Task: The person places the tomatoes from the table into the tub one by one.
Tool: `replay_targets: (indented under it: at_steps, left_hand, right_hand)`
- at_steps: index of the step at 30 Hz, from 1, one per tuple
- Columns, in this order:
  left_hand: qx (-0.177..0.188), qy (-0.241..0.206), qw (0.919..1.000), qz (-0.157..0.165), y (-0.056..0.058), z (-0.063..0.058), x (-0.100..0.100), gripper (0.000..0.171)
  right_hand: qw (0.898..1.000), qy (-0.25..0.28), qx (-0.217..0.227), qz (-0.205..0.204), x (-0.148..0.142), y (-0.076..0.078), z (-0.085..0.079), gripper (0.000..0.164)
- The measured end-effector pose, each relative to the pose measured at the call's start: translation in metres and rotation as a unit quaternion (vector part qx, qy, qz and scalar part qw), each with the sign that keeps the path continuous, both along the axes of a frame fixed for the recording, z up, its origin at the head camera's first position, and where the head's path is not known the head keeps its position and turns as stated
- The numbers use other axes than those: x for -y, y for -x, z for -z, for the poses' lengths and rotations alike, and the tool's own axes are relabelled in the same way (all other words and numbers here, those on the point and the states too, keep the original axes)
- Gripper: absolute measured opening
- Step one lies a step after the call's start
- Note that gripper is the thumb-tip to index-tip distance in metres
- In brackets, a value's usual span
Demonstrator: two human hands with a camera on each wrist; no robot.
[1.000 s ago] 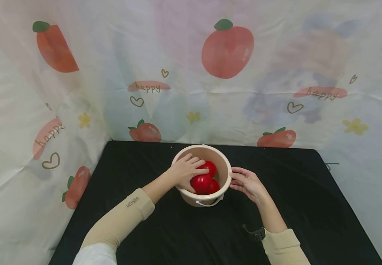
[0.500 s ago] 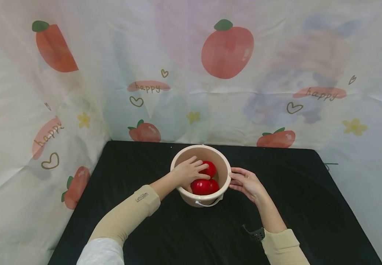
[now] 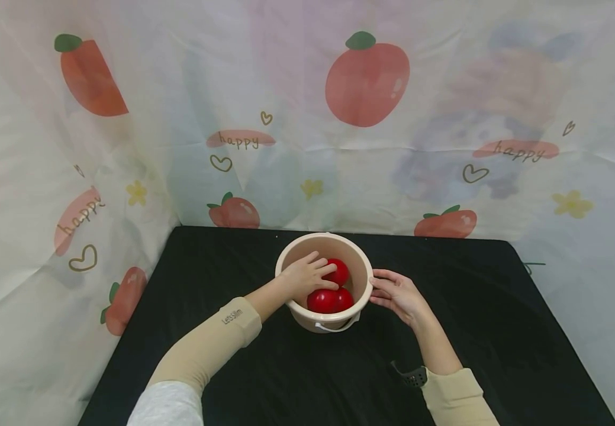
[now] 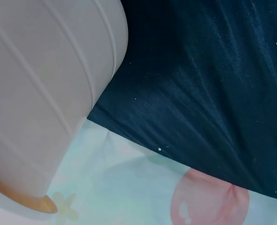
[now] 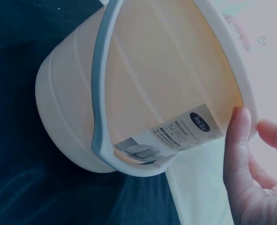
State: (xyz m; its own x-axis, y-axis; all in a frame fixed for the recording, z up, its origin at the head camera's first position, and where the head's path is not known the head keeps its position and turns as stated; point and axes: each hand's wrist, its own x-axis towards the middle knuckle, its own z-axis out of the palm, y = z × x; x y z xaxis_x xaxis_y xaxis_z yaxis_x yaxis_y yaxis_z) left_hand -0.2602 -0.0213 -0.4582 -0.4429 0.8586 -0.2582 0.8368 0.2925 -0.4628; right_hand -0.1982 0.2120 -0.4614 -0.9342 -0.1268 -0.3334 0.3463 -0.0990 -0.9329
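A cream plastic bucket [image 3: 307, 322] stands on the black-covered table. Inside it are three glossy, round red things: one at the back [image 3: 339, 272], one at front left [image 3: 322, 301] and one at front right [image 3: 345, 299]. My left hand [image 3: 304, 276] reaches over the left rim, fingers spread and fairly straight, right above the red things; its thumb is hidden. In the left wrist view only the bucket's outer wall [image 4: 40, 84] shows, no hand. My right hand [image 3: 402, 297] pinches the right rim, with fingertips on both sides in the right wrist view [image 5: 255, 159].
The bucket's handle [image 3: 339, 326] hangs down at the front. A printed label [image 5: 171, 133] is on the bucket. The black cloth [image 3: 472, 296] covers the table, and a fruit-patterned curtain [image 3: 286, 89] hangs behind and to the left. A dark watch [image 3: 411, 376] sits at my right wrist.
My left hand has moved slightly right and deeper into the bucket. The front-left red thing under it has gone down, and the fingers have come off it. My right hand stays at the rim.
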Motion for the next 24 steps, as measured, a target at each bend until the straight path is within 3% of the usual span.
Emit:
replay_targets:
  at_steps: [10,13,16,18,20,24]
  left_hand:
    - [0.036,-0.025,0.9989,-0.019,-0.001,-0.003,0.002,0.083]
    - [0.059,-0.052,0.9963,-0.035,-0.002,-0.008,0.004,0.084]
    - [0.098,-0.098,0.9883,-0.062,-0.002,-0.015,0.008,0.086]
    - [0.131,-0.141,0.9771,-0.090,-0.001,-0.022,0.012,0.088]
    - [0.164,-0.197,0.9588,-0.122,-0.001,-0.029,0.017,0.087]
    - [0.186,-0.324,0.9099,-0.180,-0.003,-0.048,0.034,0.072]
  right_hand:
    - [1.000,0.001,-0.004,-0.003,0.000,-0.001,0.002,0.048]
    - [1.000,0.000,0.000,0.003,0.001,-0.002,0.001,0.047]
    - [1.000,-0.006,-0.004,0.000,0.001,-0.002,0.000,0.048]
    - [1.000,-0.013,-0.007,0.001,0.001,-0.002,-0.001,0.047]
    - [0.999,-0.030,-0.014,-0.007,0.001,-0.002,-0.002,0.049]
    - [0.992,-0.111,-0.048,-0.021,0.003,-0.001,-0.008,0.046]
